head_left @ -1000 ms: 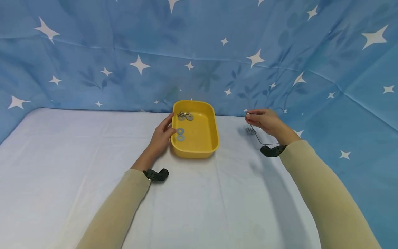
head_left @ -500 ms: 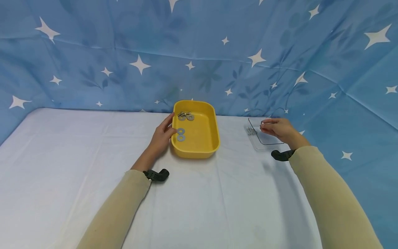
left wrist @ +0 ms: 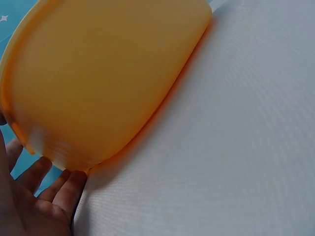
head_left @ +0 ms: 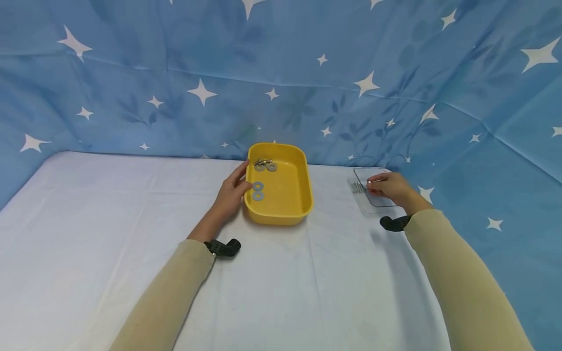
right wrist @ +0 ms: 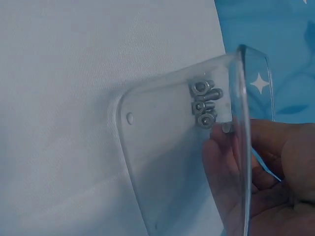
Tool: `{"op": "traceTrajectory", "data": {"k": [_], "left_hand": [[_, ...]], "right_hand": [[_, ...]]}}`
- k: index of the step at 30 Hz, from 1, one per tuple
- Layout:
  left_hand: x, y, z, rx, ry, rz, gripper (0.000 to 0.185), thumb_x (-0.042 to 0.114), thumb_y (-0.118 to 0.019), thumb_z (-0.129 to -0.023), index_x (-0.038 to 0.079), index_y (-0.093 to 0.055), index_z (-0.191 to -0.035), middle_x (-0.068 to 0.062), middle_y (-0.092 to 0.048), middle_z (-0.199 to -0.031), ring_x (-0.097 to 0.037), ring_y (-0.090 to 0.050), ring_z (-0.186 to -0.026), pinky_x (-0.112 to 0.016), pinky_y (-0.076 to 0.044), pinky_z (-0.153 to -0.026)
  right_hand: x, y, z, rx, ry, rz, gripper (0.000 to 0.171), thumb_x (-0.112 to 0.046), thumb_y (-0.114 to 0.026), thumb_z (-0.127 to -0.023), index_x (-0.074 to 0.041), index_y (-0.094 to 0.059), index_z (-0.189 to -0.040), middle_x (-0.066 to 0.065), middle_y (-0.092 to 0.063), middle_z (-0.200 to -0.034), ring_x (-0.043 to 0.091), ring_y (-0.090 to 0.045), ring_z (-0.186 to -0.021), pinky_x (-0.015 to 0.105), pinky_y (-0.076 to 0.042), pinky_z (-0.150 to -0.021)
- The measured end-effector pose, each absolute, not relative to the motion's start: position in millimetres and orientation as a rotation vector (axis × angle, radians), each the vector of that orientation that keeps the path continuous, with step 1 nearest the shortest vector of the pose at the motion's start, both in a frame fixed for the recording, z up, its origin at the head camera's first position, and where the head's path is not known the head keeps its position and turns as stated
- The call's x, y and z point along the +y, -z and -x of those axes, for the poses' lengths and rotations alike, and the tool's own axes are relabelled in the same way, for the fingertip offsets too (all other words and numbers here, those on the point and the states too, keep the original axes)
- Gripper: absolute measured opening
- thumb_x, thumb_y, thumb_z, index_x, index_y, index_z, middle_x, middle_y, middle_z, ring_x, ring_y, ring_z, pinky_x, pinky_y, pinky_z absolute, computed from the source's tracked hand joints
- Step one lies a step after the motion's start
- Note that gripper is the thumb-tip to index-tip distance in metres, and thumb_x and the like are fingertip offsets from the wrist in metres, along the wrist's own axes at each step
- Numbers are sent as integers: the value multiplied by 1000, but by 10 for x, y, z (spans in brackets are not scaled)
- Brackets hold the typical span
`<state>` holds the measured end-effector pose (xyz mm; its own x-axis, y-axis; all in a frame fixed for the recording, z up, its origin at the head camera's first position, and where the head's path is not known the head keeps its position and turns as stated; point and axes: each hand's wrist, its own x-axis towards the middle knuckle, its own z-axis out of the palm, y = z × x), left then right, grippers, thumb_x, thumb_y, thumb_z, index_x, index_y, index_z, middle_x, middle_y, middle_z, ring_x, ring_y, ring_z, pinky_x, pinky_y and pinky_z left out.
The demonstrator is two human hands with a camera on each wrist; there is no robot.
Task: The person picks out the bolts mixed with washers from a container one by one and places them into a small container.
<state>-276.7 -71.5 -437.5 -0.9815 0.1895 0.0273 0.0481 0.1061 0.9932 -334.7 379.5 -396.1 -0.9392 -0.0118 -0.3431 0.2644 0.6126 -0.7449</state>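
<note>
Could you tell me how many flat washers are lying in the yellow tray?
4: two washers at the far end of the yellow tray beside small bolts, two near the left hand. Others may be hidden.

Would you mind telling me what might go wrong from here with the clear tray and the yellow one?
The right hand is in the clear tray beside its bolts; a nudge might scatter them onto the cloth. The left hand only rests against the yellow tray, so it may slide and shift its washers.

Yellow tub (head_left: 281,195) – clear tray (head_left: 373,195), white cloth (head_left: 110,219), blue starred backdrop (head_left: 175,73).
</note>
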Motion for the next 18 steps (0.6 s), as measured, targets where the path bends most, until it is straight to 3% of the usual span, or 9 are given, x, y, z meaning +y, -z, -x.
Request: {"op": "traceTrajectory", "data": {"k": [18], "left_hand": [[-707, 4358, 2751, 2271, -2019, -259, 70, 11, -50, -98, 22, -24, -163, -1, -25, -169, -31, -30, -154, -43, -32, -125]], "right_hand": [[3700, 3995, 3304, 2608, 1099, -272, 41, -15, -55, -103, 10, -54, -136, -2, -64, -96, 4, -61, -81, 20, -59, -77]]}}
